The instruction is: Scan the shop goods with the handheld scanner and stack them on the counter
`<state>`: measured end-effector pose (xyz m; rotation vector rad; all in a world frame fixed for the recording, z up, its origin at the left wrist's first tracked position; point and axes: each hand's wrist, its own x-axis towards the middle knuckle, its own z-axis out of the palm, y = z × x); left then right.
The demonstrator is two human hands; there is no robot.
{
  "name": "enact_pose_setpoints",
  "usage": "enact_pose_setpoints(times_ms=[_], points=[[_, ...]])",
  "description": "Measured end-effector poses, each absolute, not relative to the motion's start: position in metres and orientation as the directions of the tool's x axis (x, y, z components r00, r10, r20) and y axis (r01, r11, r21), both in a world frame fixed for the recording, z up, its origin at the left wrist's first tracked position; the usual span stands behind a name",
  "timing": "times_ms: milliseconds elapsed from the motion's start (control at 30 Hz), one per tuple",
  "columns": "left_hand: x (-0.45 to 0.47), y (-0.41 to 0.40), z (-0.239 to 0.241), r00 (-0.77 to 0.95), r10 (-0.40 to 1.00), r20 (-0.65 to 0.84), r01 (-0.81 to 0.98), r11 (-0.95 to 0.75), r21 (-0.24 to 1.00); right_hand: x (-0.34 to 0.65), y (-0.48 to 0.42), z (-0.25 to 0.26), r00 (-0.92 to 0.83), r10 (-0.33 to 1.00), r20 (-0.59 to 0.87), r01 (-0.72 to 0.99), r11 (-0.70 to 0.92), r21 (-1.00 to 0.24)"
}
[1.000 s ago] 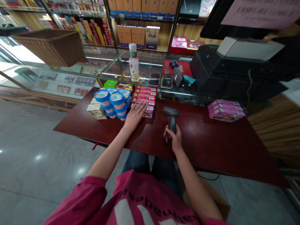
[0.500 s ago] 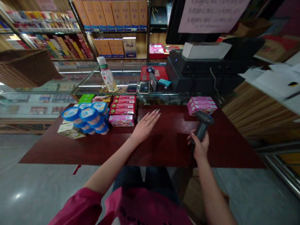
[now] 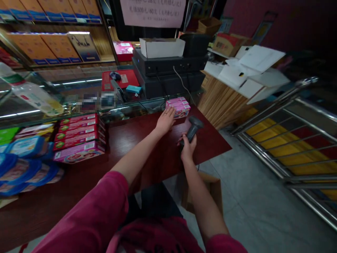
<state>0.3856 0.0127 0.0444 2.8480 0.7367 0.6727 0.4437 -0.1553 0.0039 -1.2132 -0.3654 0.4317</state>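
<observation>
My left hand [image 3: 165, 121] reaches across the dark red counter with its fingers stretched out. Its fingertips overlap the near left side of a small stack of pink boxes [image 3: 181, 109]; whether they press on it I cannot tell. A grey barcode scanner [image 3: 194, 127] is gripped by its handle in my right hand [image 3: 189, 146], its head up and just in front of the stack. At the left of the counter lies a row of red boxes [image 3: 77, 128] with one pink box [image 3: 80, 151] at its near end. Blue-lidded tubs [image 3: 23, 165] stand beside them, cut off by the view's edge.
Behind the counter [image 3: 123, 140] runs a glass display case with a plastic bottle [image 3: 34, 93] and a red box [image 3: 123, 82] on it. Black machines [image 3: 168, 79] stand at the back. A metal railing [image 3: 279, 168] is on the right; an open carton [image 3: 217, 189] sits on the floor.
The view has swung to the right. My left hand has moved from the bare middle of the counter to the pink boxes at the right. My right hand still holds the scanner.
</observation>
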Motion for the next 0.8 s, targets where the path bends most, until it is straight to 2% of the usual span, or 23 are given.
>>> enact_pose_setpoints(times_ms=[167,267,400,567,700,800], points=[[0.386,0.012,0.039,0.782,0.402,0.477,0.346,-0.916,0.206,0.443,-0.156,0.006,0.862,0.504,0.058,-0.109,0.296,-0.949],[0.384,0.006,0.042,0.766,0.441,0.468,0.398,-0.897,0.194,0.442,-0.155,0.008,0.868,0.493,0.061,-0.105,0.302,-0.948],[0.379,-0.002,0.044,0.758,0.51,0.407,0.445,-0.86,0.25,0.439,-0.155,0.007,0.878,0.474,0.067,-0.098,0.315,-0.944],[0.319,-0.011,0.027,0.689,0.525,0.499,0.44,-0.851,0.287,0.44,-0.158,0.008,0.869,0.49,0.069,-0.115,0.337,-0.934],[0.234,-0.022,0.007,0.579,0.592,0.561,0.522,-0.797,0.303,0.436,-0.164,0.01,0.762,0.642,0.089,-0.14,0.297,-0.945],[0.182,-0.03,-0.001,0.467,0.654,0.595,0.597,-0.73,0.333,0.421,-0.17,0.011,0.588,0.808,0.033,-0.157,0.154,-0.976]])
